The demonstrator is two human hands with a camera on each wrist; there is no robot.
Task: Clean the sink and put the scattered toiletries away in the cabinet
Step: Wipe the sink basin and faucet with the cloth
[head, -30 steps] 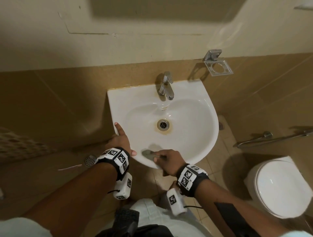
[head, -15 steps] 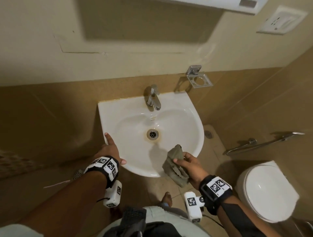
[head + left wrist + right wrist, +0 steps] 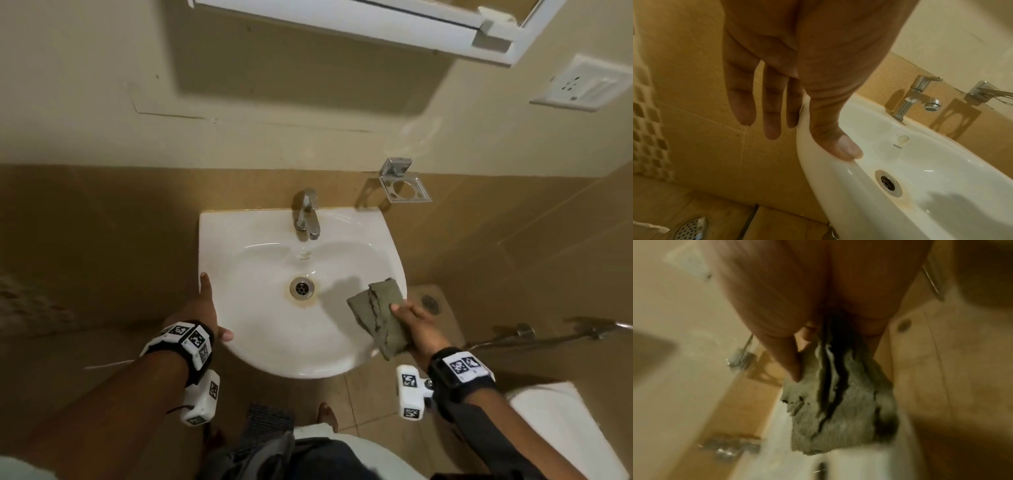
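A white sink (image 3: 219,240) hangs on the tiled wall, with a steel tap (image 3: 306,214) at the back and a stained drain (image 3: 301,287). My left hand (image 3: 205,308) rests on the sink's left rim (image 3: 812,162), fingers straight down the outside and thumb lying on top (image 3: 809,139). My right hand (image 3: 414,325) pinches a crumpled grey-green cloth (image 3: 376,308) over the sink's right rim. The right wrist view is blurred but shows the cloth (image 3: 842,410) hanging from the hand (image 3: 818,353). A white cabinet (image 3: 342,20) is mounted above. No toiletries show.
An empty chrome holder (image 3: 406,188) sticks out of the wall right of the tap. A white toilet (image 3: 561,421) stands at the lower right under a chrome rail (image 3: 548,337). A wall socket (image 3: 582,85) is at the upper right. A floor drain (image 3: 688,229) lies below the sink's left side.
My right hand has lifted the cloth off the sink's front rim and carried it to the right rim. The left hand has stayed put. The head view has tilted up, showing the cabinet.
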